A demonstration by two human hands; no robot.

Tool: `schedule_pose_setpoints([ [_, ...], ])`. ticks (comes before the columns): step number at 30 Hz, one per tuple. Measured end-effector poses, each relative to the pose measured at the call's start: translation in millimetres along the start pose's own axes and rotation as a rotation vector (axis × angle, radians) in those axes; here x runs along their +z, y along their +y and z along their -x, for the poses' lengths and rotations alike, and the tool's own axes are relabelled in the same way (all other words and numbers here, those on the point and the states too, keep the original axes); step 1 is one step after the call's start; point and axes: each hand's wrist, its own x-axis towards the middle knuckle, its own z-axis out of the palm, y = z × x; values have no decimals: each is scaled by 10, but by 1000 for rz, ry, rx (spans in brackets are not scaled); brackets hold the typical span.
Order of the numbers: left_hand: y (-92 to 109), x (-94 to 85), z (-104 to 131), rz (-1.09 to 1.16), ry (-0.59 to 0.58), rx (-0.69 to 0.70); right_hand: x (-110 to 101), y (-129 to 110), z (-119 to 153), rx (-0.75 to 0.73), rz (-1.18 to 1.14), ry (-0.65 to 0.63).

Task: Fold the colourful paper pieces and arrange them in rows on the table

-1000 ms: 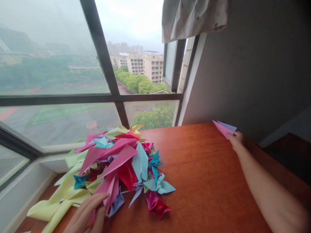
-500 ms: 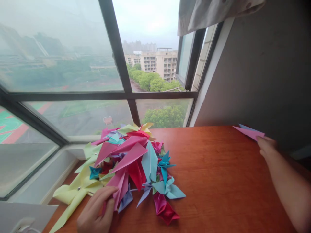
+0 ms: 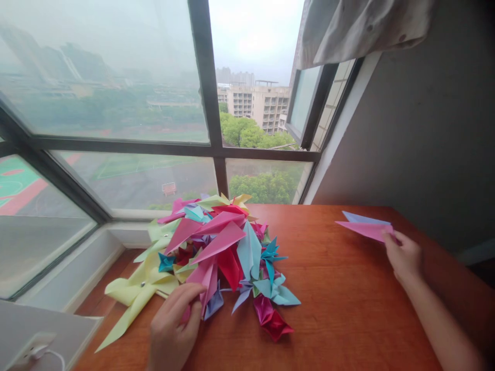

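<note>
Sideways darts, tips toward the pile, blunt ends in the right hand

Plainly, the relation that matters most is on the right side of the desk. The pink dart lies straight off the fingertips of the right hand, to their left, with its long axis running nearly crosswise and its narrow tip pointing left, in the direction of the pile. The blue dart sits just beyond it, angled a little differently, so the two fan apart at the tips. The right hand is the nearer one by far; its thumb and fingers are pinched together on the blunt end, the wrist low and the forearm slanting in from the lower right. Whether the darts touch the wood, I can't tell.

Across the desk, well apart from them, the left hand is at the pile's near edge, back of the hand up, index finger and thumb curled toward each other around a pink piece. The yellow pinwheel lies just beyond and left of that hand.
</note>
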Motion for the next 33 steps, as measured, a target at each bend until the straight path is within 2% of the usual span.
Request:
schedule_pose_setpoints([
  [2,27,0,-8,27,-1,3,-114,-455,363,-143,-139,-156],
  [4,50,-1,-16,54,4,-7,-255,-1015,743,-310,-265,-272],
  [7,69,-24,-28,87,54,-19,-464,-1884,1282,-570,-385,-386],
  [9,67,-65,-35,96,101,-50,-551,-2384,1599,-692,-446,-462],
  [11,48,-127,-39,91,151,-145,-561,-2778,1883,-765,-490,-521],
  [14,-13,-229,-31,66,241,-363,-416,-3174,2249,-797,-483,-599],
  [17,-84,-289,-9,65,321,-501,-170,-3394,2521,-768,-414,-669],
  [20,-110,-294,4,98,331,-514,40,-3503,2674,-718,-363,-692],
  [23,-84,-286,-4,125,318,-494,170,-3538,2741,-679,-310,-658],
  [27,-66,-289,-16,130,315,-513,266,-3489,2841,-688,-253,-649],
  [31,-125,-246,1,130,278,-492,234,-3393,2931,-850,-310,-821],
  [33,-156,-204,5,127,245,-457,186,-3341,2894,-867,-346,-862],
])
